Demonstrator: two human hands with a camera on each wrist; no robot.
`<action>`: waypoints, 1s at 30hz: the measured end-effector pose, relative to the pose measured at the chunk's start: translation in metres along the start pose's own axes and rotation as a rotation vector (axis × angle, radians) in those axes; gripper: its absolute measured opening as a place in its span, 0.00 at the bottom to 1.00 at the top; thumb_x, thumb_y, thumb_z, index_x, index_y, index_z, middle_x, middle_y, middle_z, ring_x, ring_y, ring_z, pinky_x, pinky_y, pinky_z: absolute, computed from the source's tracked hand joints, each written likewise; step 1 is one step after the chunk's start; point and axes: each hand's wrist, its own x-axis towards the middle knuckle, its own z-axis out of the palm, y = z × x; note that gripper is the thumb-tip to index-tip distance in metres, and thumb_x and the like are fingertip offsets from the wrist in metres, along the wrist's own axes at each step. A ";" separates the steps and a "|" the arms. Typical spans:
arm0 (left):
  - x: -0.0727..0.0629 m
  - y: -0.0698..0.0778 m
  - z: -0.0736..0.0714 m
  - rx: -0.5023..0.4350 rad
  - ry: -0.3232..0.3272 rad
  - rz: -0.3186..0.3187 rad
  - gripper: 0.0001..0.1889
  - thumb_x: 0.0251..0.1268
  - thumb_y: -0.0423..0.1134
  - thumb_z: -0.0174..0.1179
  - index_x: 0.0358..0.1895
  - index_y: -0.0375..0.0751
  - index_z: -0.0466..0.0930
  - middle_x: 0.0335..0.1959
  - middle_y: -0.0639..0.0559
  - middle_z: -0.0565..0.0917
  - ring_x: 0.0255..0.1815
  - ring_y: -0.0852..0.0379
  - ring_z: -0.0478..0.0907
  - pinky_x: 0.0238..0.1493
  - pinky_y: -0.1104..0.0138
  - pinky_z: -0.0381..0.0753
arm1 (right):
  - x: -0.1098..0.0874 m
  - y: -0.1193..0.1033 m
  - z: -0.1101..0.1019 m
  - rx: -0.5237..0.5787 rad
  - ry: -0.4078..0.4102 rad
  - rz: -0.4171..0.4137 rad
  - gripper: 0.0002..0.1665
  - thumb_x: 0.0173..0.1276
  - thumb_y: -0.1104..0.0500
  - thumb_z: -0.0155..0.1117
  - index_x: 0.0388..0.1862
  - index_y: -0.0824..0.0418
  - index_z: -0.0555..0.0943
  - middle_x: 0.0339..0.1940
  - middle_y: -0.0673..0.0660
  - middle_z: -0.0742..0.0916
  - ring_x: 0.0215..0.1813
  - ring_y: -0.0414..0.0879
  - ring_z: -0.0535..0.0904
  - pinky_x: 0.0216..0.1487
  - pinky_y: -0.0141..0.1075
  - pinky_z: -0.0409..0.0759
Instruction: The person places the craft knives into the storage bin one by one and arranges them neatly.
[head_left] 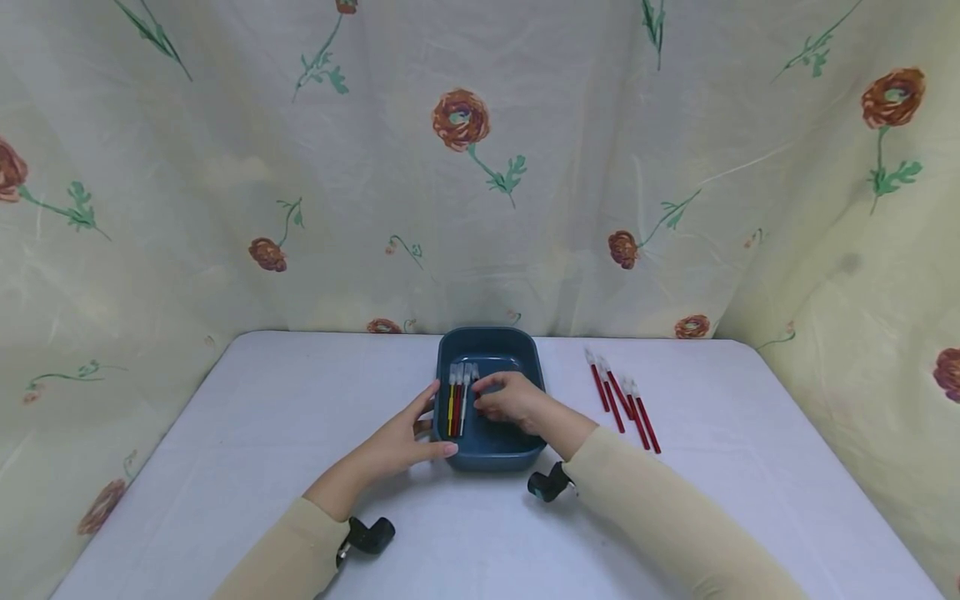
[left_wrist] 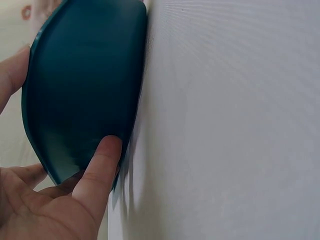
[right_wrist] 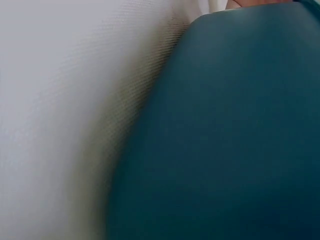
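A dark blue-green plastic tray (head_left: 491,460) stands on the white table. My left hand (head_left: 393,442) rests spread on its left side, thumb near the front corner and the fingers along the wall. In the left wrist view, a finger (left_wrist: 102,160) presses the tray's outer wall (left_wrist: 85,75). Inside, a yellow pen (head_left: 452,404), a red pen (head_left: 458,404) and a whitish pen (head_left: 464,408) lie side by side, clear caps pointing away. Over the tray, my right hand (head_left: 513,402) pinches another slim pen (head_left: 476,372), mostly hidden by the fingers.
Right of the tray, several red pens (head_left: 611,400) with clear caps lie loosely fanned on the white tabletop (head_left: 315,392). A flowered curtain (head_left: 525,267) hangs behind and beside the table. The right wrist view shows mainly the tray's outer wall (right_wrist: 225,125).
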 end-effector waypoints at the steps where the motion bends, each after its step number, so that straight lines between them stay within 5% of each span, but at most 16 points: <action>1: 0.000 0.000 0.000 0.001 -0.002 0.002 0.55 0.58 0.51 0.74 0.82 0.63 0.43 0.79 0.41 0.58 0.75 0.37 0.62 0.64 0.40 0.70 | 0.000 0.000 0.000 -0.001 -0.003 0.002 0.18 0.69 0.67 0.65 0.57 0.65 0.81 0.55 0.62 0.82 0.40 0.48 0.82 0.48 0.38 0.84; 23: 0.000 0.001 -0.001 -0.018 -0.003 0.020 0.54 0.58 0.51 0.74 0.82 0.60 0.44 0.79 0.40 0.58 0.74 0.36 0.63 0.64 0.40 0.71 | 0.000 0.001 0.004 -0.132 0.006 0.005 0.15 0.68 0.67 0.68 0.52 0.62 0.83 0.54 0.62 0.82 0.40 0.50 0.82 0.44 0.38 0.85; 30: -0.001 0.001 -0.001 -0.034 -0.007 0.010 0.55 0.57 0.50 0.74 0.82 0.61 0.45 0.79 0.41 0.58 0.74 0.36 0.63 0.64 0.41 0.71 | -0.004 -0.005 -0.002 -0.147 0.022 -0.026 0.12 0.68 0.66 0.67 0.50 0.61 0.84 0.53 0.61 0.83 0.44 0.51 0.83 0.50 0.43 0.85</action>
